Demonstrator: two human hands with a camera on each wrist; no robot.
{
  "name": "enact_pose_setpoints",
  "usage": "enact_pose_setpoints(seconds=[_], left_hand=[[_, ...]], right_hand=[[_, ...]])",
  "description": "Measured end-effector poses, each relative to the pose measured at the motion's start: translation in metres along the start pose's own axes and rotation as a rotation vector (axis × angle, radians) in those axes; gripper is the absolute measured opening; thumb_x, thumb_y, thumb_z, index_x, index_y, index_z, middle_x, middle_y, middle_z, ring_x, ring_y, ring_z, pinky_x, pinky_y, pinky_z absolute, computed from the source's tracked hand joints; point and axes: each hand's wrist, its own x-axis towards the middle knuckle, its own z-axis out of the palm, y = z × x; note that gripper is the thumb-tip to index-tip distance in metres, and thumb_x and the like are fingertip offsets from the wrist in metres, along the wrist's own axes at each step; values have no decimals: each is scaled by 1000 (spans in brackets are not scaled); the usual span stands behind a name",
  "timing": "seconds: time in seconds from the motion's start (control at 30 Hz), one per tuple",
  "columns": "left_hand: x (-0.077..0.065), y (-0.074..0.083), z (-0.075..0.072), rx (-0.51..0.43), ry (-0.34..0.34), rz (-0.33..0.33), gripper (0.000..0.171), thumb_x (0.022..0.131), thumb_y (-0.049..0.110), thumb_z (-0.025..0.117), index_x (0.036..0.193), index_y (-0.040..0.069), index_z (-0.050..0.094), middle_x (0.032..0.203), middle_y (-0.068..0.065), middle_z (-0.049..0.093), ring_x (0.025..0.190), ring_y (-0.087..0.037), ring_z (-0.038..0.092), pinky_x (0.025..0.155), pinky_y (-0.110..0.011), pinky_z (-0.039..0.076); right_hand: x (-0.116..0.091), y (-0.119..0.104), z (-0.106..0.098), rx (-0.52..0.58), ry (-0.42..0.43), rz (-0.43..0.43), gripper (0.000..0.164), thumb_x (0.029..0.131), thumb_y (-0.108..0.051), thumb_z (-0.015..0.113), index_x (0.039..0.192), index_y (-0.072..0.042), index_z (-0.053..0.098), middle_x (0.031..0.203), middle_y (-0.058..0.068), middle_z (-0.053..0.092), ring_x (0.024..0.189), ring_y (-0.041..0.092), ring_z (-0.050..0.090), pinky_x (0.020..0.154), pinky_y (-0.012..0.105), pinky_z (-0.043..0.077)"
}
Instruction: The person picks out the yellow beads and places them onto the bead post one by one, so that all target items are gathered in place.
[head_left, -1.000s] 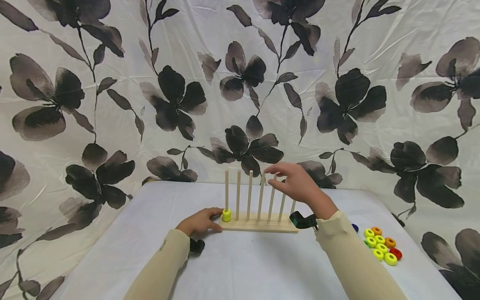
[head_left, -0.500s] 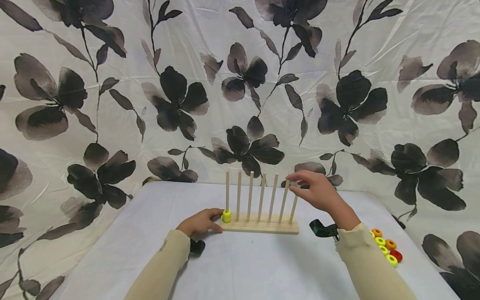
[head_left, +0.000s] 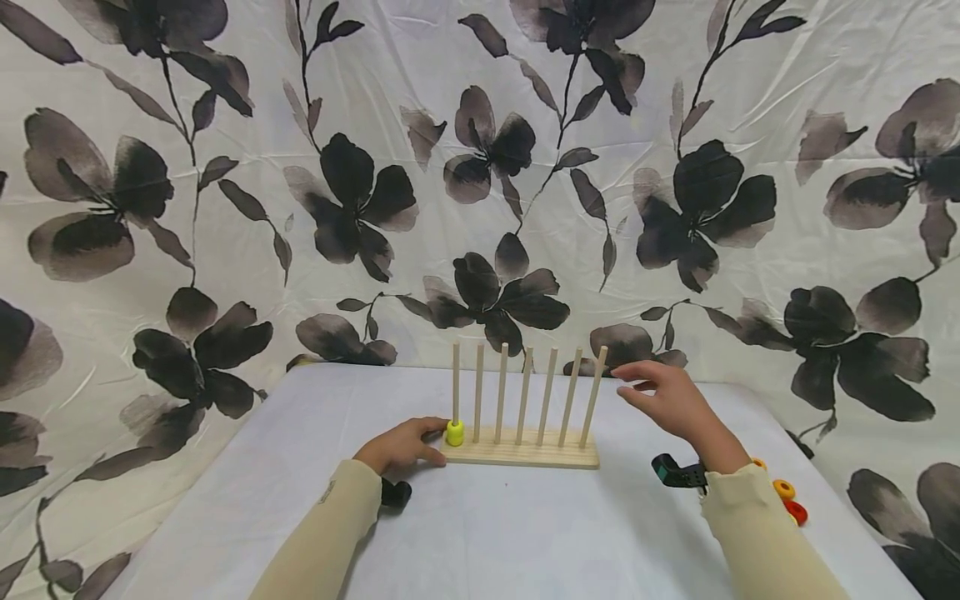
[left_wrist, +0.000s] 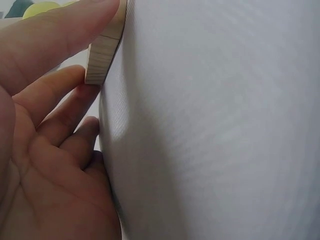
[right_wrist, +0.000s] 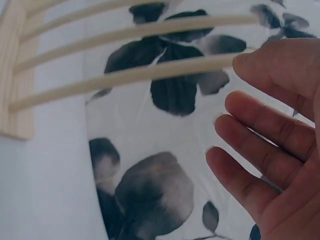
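A wooden peg rack (head_left: 521, 455) stands on the white table, with several upright dowels in a row. Yellow rings (head_left: 454, 434) sit at the foot of its leftmost dowel. My left hand (head_left: 402, 445) holds the left end of the base; in the left wrist view the thumb lies along one side and fingertips touch the wood's end. To the right of the last dowel (head_left: 595, 396), my right hand (head_left: 670, 403) is raised with loosely bent fingers and nothing in it. In the right wrist view, its thumb overlaps the tip of the nearest dowel (right_wrist: 150, 73).
At the right of the table lie loose rings, with an orange ring (head_left: 783, 489) and a red ring (head_left: 797, 511) showing past my right sleeve (head_left: 765, 533), which hides others. A floral cloth (head_left: 480, 208) hangs behind the table.
My right hand has travelled rightward along the dowel tops, from the middle ones to beyond the last. Its sleeve now covers more of the loose rings. The left hand stays put.
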Motion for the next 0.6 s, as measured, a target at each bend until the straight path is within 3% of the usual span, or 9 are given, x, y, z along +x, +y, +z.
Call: enact_pose_setpoints(seconds=[0.6], left_hand=[[-3, 4, 0, -15, -1, -19, 76, 73, 25, 84, 141, 19, 51, 151, -10, 43, 144, -36, 32, 117, -58, 24]], right_hand=[[-33, 69, -7, -99, -92, 187, 36, 92, -21, 64, 124, -5, 63, 123, 18, 64, 113, 38, 60, 89, 49, 55]])
